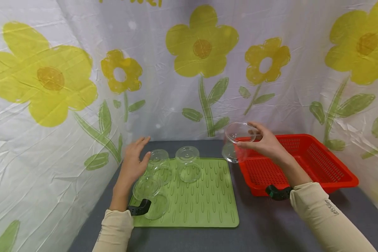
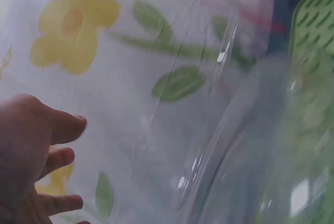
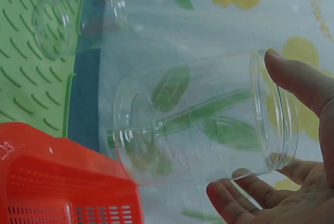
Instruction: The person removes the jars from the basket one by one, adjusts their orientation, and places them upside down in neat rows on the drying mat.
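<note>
My right hand [image 1: 264,141] grips a clear plastic jar [image 1: 231,150] near its rim, thumb on one side and fingers on the other. The jar is upright in the air beside the left end of the red basket [image 1: 330,164]. In the right wrist view the jar's ridged rim lies close to the palm, its round base farther off. My left hand [image 1: 134,162], fingers apart and holding nothing, is over the left side of the green mat [image 1: 208,199]. Near it on the mat stand three more clear jars: back left [image 1: 160,168], back middle [image 1: 188,166] and front left [image 1: 152,199].
The red basket, with slotted walls and a mesh bottom, sits on the dark grey table [image 1: 252,224] right of the mat. A white curtain [image 1: 157,115] with yellow flowers hangs behind and at both sides. Each wrist carries a black camera mount.
</note>
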Tool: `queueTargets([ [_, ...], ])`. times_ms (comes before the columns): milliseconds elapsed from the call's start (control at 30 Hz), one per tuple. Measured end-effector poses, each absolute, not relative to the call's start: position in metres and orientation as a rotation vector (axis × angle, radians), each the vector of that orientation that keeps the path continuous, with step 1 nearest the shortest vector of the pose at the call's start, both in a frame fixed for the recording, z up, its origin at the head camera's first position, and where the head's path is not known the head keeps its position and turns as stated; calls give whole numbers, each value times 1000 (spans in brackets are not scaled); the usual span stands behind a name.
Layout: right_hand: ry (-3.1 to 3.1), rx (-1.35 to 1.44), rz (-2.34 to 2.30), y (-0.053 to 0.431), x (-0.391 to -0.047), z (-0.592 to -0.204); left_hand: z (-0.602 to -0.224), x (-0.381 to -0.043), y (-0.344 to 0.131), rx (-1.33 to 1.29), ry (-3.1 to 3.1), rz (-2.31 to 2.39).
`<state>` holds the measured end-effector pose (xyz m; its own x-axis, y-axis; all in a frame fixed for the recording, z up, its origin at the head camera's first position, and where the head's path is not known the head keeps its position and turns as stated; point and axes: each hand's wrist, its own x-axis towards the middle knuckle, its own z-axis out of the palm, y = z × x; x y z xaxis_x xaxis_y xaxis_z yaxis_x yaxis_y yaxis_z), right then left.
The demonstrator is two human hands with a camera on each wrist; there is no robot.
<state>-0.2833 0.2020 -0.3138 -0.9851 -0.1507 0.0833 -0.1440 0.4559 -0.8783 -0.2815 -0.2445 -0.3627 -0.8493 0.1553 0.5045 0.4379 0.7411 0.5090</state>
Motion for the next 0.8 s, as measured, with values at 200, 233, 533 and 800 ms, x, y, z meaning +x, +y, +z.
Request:
queueTargets([
  [200, 2667, -300, -1630, 198, -281, -317, -359, -281, -211, -515, -2466, -962],
  [233, 2664, -303, -1630, 197, -281, -317, -358, -281, -206, -529, -2460, -973],
  [533, 2655, -405, -1599, 187, -278, -322, -353, -283, -155, -705, -2456, -1012],
  [800, 2615, -464, -1578, 170, -277, -328, -357, -286, -114, -758, -2579, -1121],
])
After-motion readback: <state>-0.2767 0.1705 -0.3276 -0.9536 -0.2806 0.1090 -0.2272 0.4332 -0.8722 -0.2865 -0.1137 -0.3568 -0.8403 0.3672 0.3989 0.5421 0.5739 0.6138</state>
